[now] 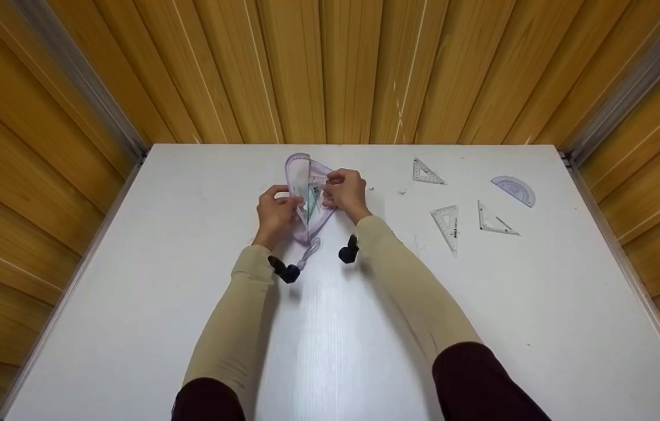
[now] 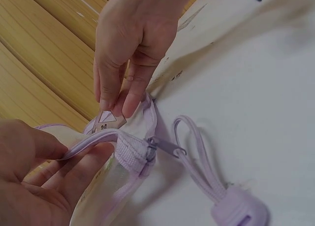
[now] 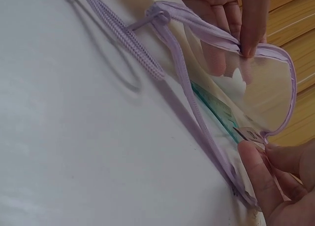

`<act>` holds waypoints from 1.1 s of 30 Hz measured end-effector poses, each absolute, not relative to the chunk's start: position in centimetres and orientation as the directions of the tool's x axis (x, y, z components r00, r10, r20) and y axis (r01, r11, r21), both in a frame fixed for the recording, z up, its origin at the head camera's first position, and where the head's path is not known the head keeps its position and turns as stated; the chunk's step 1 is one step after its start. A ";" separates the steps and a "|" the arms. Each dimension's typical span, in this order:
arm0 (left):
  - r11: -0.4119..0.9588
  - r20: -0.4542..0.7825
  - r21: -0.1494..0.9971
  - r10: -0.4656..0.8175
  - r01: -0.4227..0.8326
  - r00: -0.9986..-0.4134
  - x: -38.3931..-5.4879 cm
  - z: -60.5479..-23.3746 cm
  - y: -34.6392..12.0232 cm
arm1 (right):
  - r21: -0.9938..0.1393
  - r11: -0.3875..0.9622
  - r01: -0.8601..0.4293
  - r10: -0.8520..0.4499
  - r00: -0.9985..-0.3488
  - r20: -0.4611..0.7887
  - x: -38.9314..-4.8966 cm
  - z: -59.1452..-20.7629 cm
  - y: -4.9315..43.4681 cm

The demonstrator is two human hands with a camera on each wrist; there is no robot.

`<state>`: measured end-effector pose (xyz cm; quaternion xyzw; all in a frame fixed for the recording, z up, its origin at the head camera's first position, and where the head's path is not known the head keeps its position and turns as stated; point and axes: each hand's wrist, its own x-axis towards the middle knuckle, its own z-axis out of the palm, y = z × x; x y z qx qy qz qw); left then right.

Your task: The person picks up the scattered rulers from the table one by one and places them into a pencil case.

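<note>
A lilac zip pencil case [image 1: 297,169] with see-through mesh sides lies gaping at the back of the table. My left hand [image 1: 276,213] pinches its zipped edge between thumb and fingers, lifting that side. At the opposite side, my right hand [image 1: 346,192] has thumb and fingertips inside the mouth, pinching a small clear set square [image 2: 105,118] with black print and a triangular cutout. Part of that piece is hidden by fingers and case. A teal ruler-like strip [image 3: 216,108] lies inside. From the zip pull hangs a looped lilac cord [image 2: 197,157].
To the right on the white table [image 1: 330,327] lie several clear drawing tools: a set square [image 1: 425,172], a second set square [image 1: 448,227], a third set square [image 1: 492,221] and a bluish protractor [image 1: 515,190]. Wood-look panels [image 1: 347,70] stand behind the table and at both sides.
</note>
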<state>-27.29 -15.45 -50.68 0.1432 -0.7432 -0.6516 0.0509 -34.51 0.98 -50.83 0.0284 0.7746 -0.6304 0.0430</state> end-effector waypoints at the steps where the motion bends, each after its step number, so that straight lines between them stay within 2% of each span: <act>1: 0.111 -0.110 0.983 -0.280 -0.146 -0.954 -27.3 -50.7 -15.5 | -0.973 0.209 0.095 -0.009 -0.995 -0.099 -34.5 -50.9 0.9; 10: 0.125 -0.101 0.982 -0.283 -0.141 -0.954 -27.2 -50.7 -15.3 | -0.967 0.234 0.105 -0.027 -0.993 -0.115 -34.3 -51.2 0.5; 18: 0.045 -0.080 0.994 -0.255 -0.095 -0.964 -27.4 -50.9 -15.2 | -0.961 0.261 0.092 -0.019 -0.995 -0.101 -34.4 -51.2 0.5; 33: 0.093 -0.088 0.989 -0.273 -0.117 -0.958 -27.3 -50.7 -15.6 | -0.956 0.269 0.119 -0.052 -0.989 -0.137 -34.5 -51.1 0.4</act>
